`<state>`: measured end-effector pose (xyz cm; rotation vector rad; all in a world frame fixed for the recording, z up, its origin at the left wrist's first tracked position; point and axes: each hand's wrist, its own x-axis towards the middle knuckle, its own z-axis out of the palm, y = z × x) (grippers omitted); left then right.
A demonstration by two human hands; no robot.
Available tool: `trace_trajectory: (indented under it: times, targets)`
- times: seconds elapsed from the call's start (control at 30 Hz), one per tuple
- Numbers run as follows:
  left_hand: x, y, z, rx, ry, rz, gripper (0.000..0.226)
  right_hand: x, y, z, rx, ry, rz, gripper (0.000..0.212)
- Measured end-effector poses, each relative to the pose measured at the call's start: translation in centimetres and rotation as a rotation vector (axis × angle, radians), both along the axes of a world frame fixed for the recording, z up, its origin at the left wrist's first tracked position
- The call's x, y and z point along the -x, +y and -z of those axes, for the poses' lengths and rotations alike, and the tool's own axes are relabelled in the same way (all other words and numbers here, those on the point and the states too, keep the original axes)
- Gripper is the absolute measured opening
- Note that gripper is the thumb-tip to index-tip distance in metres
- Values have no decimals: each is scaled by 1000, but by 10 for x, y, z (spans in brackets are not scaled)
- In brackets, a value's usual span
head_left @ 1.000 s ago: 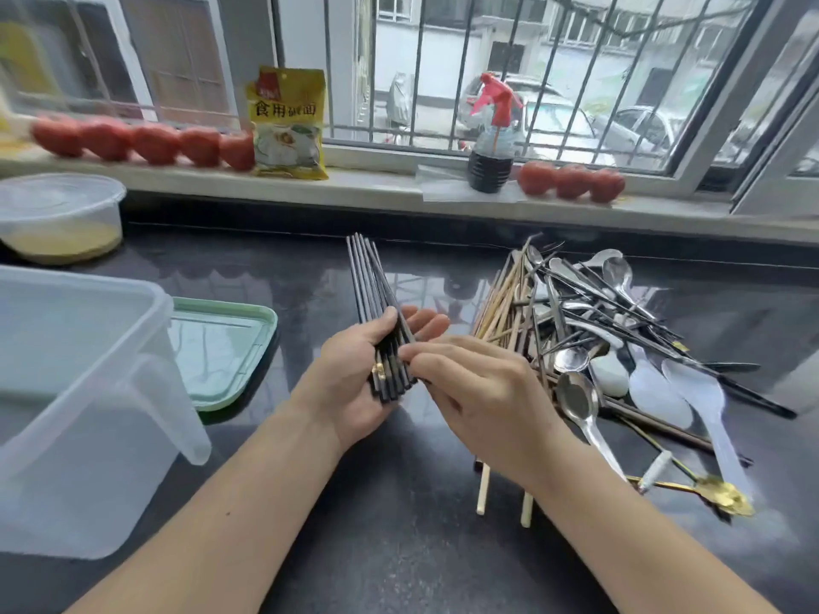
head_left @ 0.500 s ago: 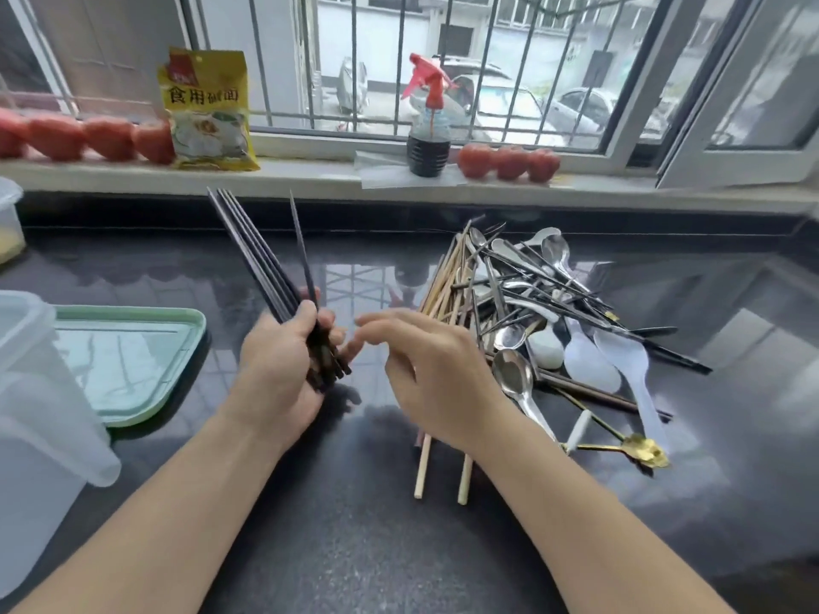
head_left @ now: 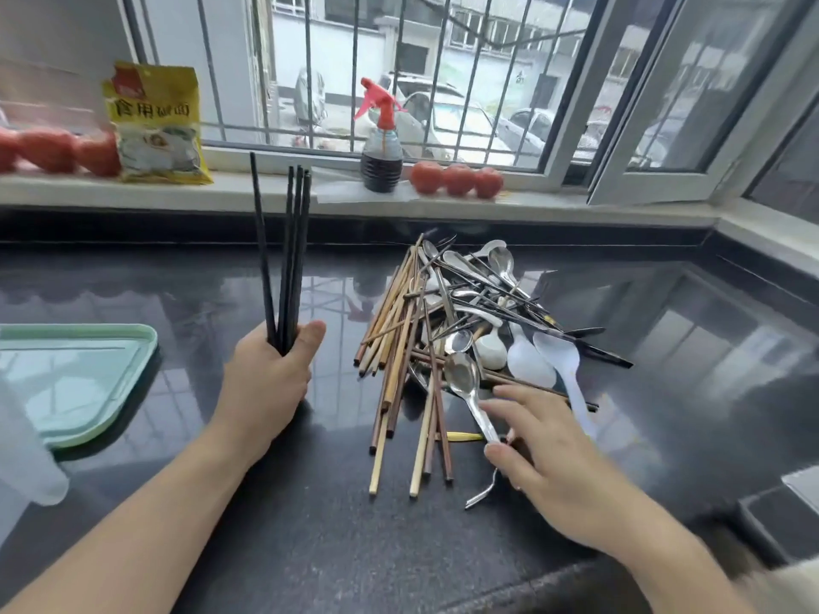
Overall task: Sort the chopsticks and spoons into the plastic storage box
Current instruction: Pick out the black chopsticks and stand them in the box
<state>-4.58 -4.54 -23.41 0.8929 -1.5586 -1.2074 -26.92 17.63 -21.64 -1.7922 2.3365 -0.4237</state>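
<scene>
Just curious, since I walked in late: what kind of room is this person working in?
Most likely a home kitchen. A dark polished stone counter runs under a barred window, tomatoes and a spray bottle sit on the sill, and a pile of spoons and chopsticks lies on the counter.

Light: daylight is admitted through the window [head_left: 443,82] at upper centre; glare is mirrored on the countertop [head_left: 177,303]
Blur: the lower right is smeared; edges are bowed

Black chopsticks [head_left: 283,259] in my fist; tan and brown wooden chopsticks [head_left: 394,370], silver spoons [head_left: 463,378], translucent white spoons [head_left: 558,361], speckled black counter [head_left: 266,525], mint tray [head_left: 66,383] left
</scene>
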Motion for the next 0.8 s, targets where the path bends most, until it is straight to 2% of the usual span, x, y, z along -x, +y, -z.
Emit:
trace_trajectory:
  times: [0.07, 0.13, 0.27, 0.37, 0.43, 0.53, 0.63, 0.8]
  targets:
    - [1, 6, -3, 59, -71, -50, 40, -6, 1, 14, -64, 60, -4, 72]
    - [0, 7, -2, 53, -56, -63, 43, -15, -8, 14, -44, 121, 2, 76]
    - [-5, -1, 1, -4, -11, -8, 46, -35, -42, 12, -38, 181, -11, 69]
    - [-3, -1, 0, -58, 18, 14, 45, -48, -68, 8, -63, 135, -24, 68]
    - [-2, -2, 1, -64, 36, 27, 42, -47, -82, 2, -42, 35, -60, 62]
    - [-2, -3, 0, -85, 50, 37, 38, -26, -97, -16, 184, -192, 27, 45]
    - [-1, -3, -2, -106, 55, 41, 36, 10, -114, -35, 497, -180, 227, 24]
    - [1, -1, -4, -113, 74, 26, 29, 55, -153, -48, 402, -205, 252, 32]
